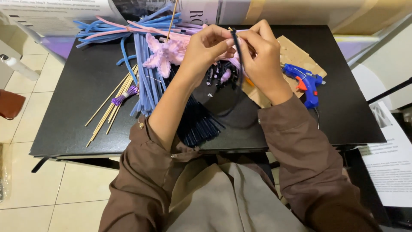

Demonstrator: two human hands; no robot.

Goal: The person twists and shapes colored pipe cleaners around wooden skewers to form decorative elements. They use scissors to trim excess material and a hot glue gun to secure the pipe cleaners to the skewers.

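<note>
Both hands are raised together over the middle of a small black table [86, 90]. My left hand [205, 49] and my right hand [262, 56] pinch the top of a dark navy pipe cleaner [238, 64], which hangs down between them in a curve. Behind the hands lies a pale pink fuzzy flower shape [161, 56] made of pipe cleaners. A small dark and purple piece [223, 74] lies just below the hands. A bundle of dark navy pipe cleaners [198, 122] lies under my left forearm.
Blue and pink pipe cleaners [143, 73] spread over the table's far left, beside thin wooden sticks [109, 109] and a purple tuft [122, 98]. A blue glue gun [307, 83] rests on brown cardboard [296, 56] at right. Printed paper [392, 167] lies at right. Tiled floor lies at left.
</note>
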